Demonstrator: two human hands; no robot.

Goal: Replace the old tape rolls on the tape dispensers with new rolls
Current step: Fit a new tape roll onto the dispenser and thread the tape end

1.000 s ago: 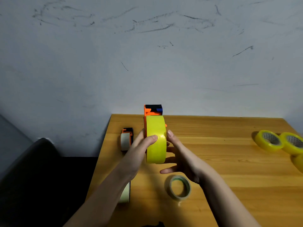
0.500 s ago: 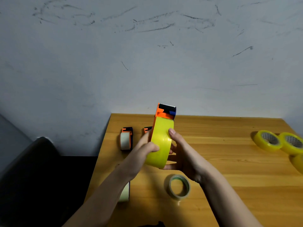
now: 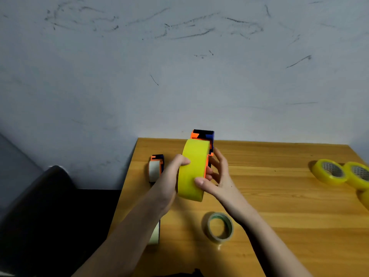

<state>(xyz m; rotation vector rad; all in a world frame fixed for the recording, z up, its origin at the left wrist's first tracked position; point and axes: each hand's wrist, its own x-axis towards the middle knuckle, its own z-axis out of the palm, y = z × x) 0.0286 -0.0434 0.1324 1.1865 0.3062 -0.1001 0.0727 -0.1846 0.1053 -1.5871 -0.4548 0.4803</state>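
At the centre of the frame we see a wide yellow tape roll [image 3: 193,168] seated in an orange, black and blue tape dispenser [image 3: 203,135], the pair held up above the wooden table [image 3: 279,196]. We find the left hand [image 3: 169,182] gripping the roll's left side, its thumb curled over the yellow face. The right hand [image 3: 217,176] holds the right side, with its thumb pressed on the roll's lower front and its fingers [image 3: 219,158] reaching up behind the dispenser's orange edge. We can read no brand, label or writing on the roll or dispenser. Left of centre, a second dispenser with a white roll [image 3: 155,168] stands on the table near its left edge. Below the hands, a thin, nearly spent tape roll [image 3: 220,226] lies flat on the table. Under the left forearm a pale roll [image 3: 155,233] shows only in part. At the right edge of the frame we see clear yellow-tinted tape rolls [image 3: 329,171] lying close together, their cores printed with a pattern too small to read. A dark chair back [image 3: 40,196] sits at the lower left, and a scuffed grey wall [image 3: 179,66] fills the upper frame.
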